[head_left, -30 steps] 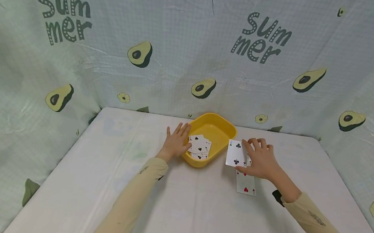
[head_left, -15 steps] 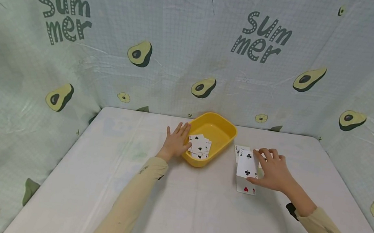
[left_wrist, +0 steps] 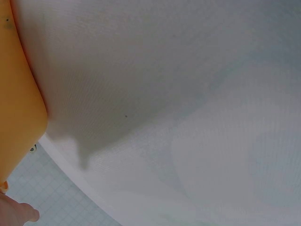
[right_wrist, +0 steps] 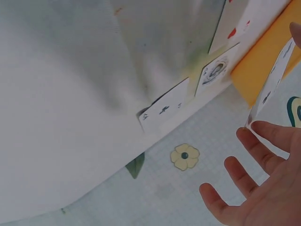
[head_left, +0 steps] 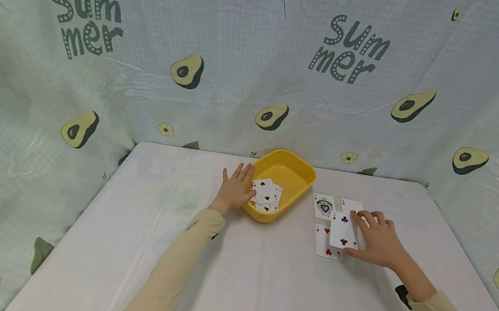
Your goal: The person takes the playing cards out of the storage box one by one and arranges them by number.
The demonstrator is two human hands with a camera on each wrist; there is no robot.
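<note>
My right hand [head_left: 378,242] pinches a two of clubs playing card [head_left: 340,230] between thumb and fingers. In the right wrist view this card [right_wrist: 273,82] is tilted and clear of the table. In the head view it overlaps a two of hearts [head_left: 321,243] and a black-suited card [head_left: 351,205] lying on the table. Beside them lies a card with a large ornate black emblem [head_left: 324,206]. My left hand [head_left: 233,189] rests with fingers spread on the left side of a yellow plastic tub [head_left: 293,176]. Several black-suited cards [head_left: 266,193] lie loosely piled inside.
The white-covered table [head_left: 234,287] ends at the back against a hanging cloth [head_left: 241,62] printed with avocados and lettering. The tub stands near that back edge, left of the loose cards.
My right hand has moved right and towards me with the two of clubs, uncovering the emblem card and the black-suited card behind it. The left hand and tub have stayed still.
</note>
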